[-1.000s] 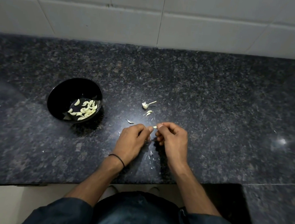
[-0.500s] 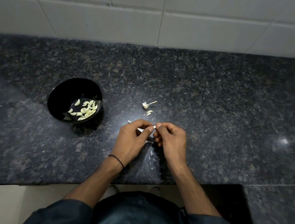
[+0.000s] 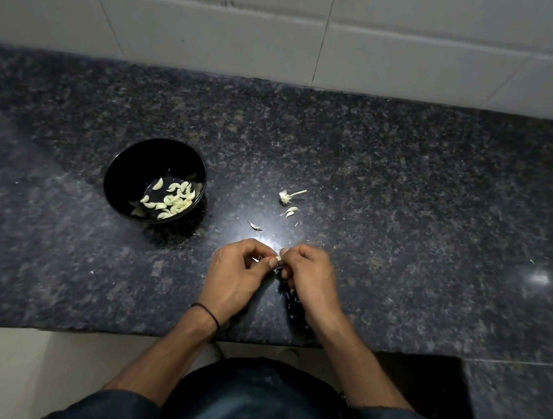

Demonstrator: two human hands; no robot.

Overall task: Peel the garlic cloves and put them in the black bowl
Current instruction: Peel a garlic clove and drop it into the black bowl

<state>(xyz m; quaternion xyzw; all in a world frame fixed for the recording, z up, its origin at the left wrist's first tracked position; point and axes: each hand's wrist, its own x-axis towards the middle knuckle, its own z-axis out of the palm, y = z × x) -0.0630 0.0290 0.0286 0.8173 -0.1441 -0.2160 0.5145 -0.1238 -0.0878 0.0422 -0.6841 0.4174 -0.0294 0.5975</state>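
My left hand (image 3: 238, 275) and my right hand (image 3: 308, 276) meet fingertip to fingertip just above the dark granite counter (image 3: 407, 196). Between them they pinch one small pale garlic clove (image 3: 277, 257), mostly hidden by the fingers. The black bowl (image 3: 124, 174) stands to the left of my hands, a little farther back, with several peeled cloves (image 3: 173, 199) lying in its bottom. A loose garlic clove (image 3: 290, 211) lies on the counter beyond my hands.
A bare garlic stem with its root end (image 3: 288, 195) lies behind the loose clove. A scrap of skin (image 3: 255, 226) and small skin flakes (image 3: 288, 293) lie around my hands. White wall tiles (image 3: 289, 28) back the counter. The counter's front edge runs under my wrists.
My two hands have closed in on each other around the clove, with the left fingers curling tighter. The bowl and the scraps on the counter have stayed put.
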